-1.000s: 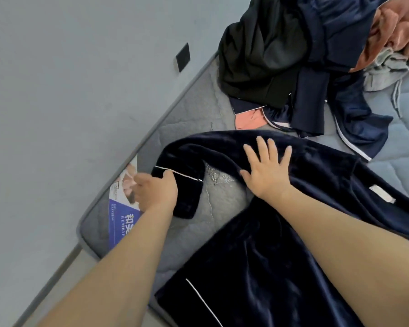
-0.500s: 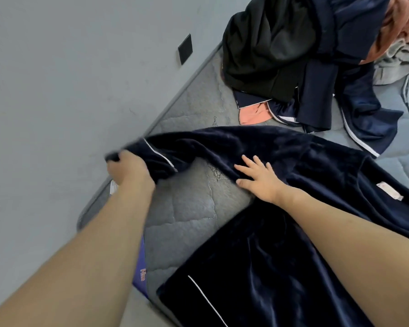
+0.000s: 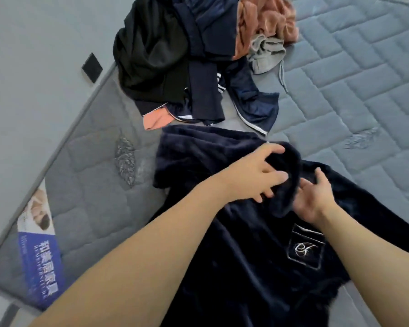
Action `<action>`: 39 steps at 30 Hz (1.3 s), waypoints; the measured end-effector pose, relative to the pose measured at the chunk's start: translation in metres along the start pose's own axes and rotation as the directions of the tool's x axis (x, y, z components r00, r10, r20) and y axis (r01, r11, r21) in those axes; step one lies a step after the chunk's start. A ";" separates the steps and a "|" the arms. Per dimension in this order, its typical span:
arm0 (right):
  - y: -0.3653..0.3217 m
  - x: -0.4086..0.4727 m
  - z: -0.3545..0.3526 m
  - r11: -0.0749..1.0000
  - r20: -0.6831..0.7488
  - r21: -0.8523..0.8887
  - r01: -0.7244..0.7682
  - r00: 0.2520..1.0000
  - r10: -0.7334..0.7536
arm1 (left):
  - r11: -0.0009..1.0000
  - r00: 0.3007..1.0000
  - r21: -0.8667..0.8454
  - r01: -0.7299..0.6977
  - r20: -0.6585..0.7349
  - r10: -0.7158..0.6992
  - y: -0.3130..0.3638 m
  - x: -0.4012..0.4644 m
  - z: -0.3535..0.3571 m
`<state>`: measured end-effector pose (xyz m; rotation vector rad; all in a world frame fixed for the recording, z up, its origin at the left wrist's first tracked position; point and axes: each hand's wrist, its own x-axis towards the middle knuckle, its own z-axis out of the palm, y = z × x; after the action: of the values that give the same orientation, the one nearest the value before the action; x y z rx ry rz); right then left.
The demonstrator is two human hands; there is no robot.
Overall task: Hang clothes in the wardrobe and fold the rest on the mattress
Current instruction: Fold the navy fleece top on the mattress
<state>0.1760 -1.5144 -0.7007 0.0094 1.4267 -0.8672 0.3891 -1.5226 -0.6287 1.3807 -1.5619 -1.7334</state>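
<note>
Nearest the camera: both forearms reach out over the navy top (image 3: 246, 267), a plush dark garment spread on the mattress (image 3: 364, 67). Its chest pocket (image 3: 305, 249), w/ pale piping and a stitched monogram, sits lower right, just below the R wrist.

R hand (image 3: 313, 197): palm turned up, fingers loosely curled, cupping the underside of a folded-over sleeve (image 3: 286, 175); thumb pokes up past the fabric edge. Holding it, not a tight squeeze.

L hand (image 3: 257, 175): reaching across from the left, fingers spread fairly wide but bent, thumb on top of the sleeve's bunched end and fingers under it. So the sleeve is caught between both hands, lifted a bit off the body of the top. How hard the L hand grips I can't tell; there's motion blur.

Left of the top: bare quilted mattress w/ a scuffed grey patch (image 3: 125, 161), and at the near-left corner a blue-and-white label (image 3: 39, 251) w/ printed characters.

Further out: the clothes pile (image 3: 187, 55), apart from the top by a narrow strip. Black garment on the left, navy pieces w/ white stripes in the middle, orange fabric (image 3: 265, 22) on the right and a grey drawstring item (image 3: 265, 53) beside it.

Far left: grey wall w/ a black socket plate (image 3: 92, 67), just past the mattress edge.
</note>
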 end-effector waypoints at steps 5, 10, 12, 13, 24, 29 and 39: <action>-0.013 -0.003 -0.049 0.994 0.166 -0.018 -0.104 0.980 0.105 | 0.924 0.854 0.217 0.314 -0.490 -0.176 -0.053 0.036 -0.018; 0.000 0.016 -0.051 0.860 0.052 -0.510 -0.014 0.998 0.047 | 0.632 0.648 0.334 0.699 -0.671 -0.362 -0.113 0.046 -0.059; -0.005 0.024 -0.053 0.779 -0.015 -0.627 0.008 1.000 -0.023 | 0.620 0.481 0.110 0.777 -0.739 -0.472 -0.128 0.053 -0.057; -0.009 0.027 -0.055 0.789 -0.040 -0.615 -0.004 0.999 -0.026 | 0.605 0.448 0.080 0.792 -0.749 -0.488 -0.132 0.055 -0.054; 0.004 0.049 -0.064 0.707 -0.203 -0.668 0.230 0.859 -0.471 | 0.380 0.771 0.771 0.512 -0.607 0.193 -0.120 0.054 -0.055; 0.010 0.062 -0.088 0.493 -0.088 -0.845 0.205 0.857 -0.507 | 0.286 0.972 0.931 0.226 -0.236 0.001 -0.114 0.100 -0.018; -0.010 0.061 -0.159 0.662 -0.407 -0.739 0.129 0.697 -0.590 | 0.418 0.923 0.883 0.213 -0.323 0.211 -0.108 0.106 0.086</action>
<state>0.0302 -1.4739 -0.7797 -0.6460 2.3945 -0.6547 0.3029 -1.5389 -0.7789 2.0076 -2.3481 -0.3423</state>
